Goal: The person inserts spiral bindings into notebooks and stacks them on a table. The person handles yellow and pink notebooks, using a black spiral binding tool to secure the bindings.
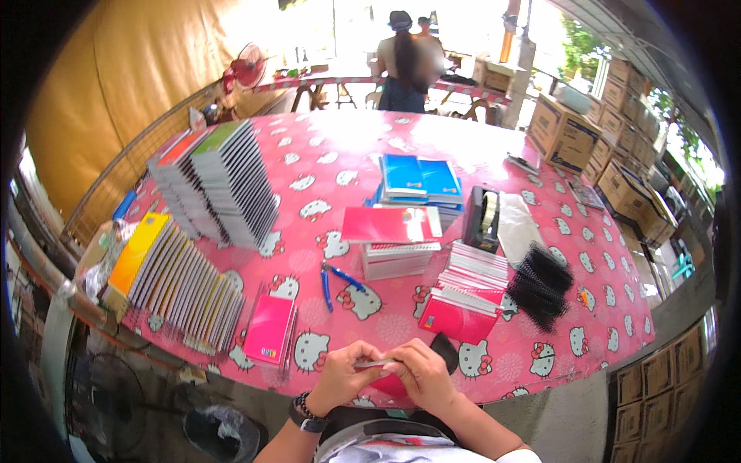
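At the table's near edge my left hand (341, 376) and my right hand (422, 373) meet, fingers closed on a thin notebook (392, 385) seen nearly edge-on. Its pale edge shows between the fingertips and some pink-red cover below; the rest is hidden. A dark piece (444, 352) that I cannot make out lies by my right hand. Left of my hands sits a short pile of pink notebooks (270, 329). Blue-handled pliers (340, 279) lie spread beyond my hands. Pink-covered notebooks (463, 312) with white pages lean in a row, with black spiral coils (542, 287) heaped beside them.
Tall notebook stacks (228, 185) and a yellow-covered row (181, 282) occupy the left. Blue notebooks (421, 177), a pink-topped stack (394, 228) and a tape dispenser (482, 220) stand mid-table. Cardboard boxes (563, 131) line the right. People (401, 62) are at a far table.
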{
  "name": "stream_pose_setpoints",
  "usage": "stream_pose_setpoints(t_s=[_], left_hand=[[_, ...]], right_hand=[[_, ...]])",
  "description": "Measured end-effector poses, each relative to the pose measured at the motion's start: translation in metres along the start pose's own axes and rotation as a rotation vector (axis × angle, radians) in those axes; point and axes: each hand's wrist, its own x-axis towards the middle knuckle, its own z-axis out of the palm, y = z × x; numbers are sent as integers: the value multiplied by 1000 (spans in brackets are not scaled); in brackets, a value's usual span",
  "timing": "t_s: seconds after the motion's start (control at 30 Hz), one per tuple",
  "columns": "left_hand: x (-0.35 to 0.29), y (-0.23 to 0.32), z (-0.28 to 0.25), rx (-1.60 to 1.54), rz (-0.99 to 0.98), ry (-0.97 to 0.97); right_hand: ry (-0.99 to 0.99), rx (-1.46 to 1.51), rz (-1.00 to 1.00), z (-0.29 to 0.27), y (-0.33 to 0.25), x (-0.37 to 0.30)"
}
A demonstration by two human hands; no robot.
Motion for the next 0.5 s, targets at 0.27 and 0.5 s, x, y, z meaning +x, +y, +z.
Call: stream_pose_setpoints(t_s=[0.27,0.5], left_hand=[[34,30,-118,758,126,177],[32,-88,-129,1270,-80,255]], right_hand=[[-299,-606,283,-22,35,-54],[-32,-488,161,-8,56,-78]])
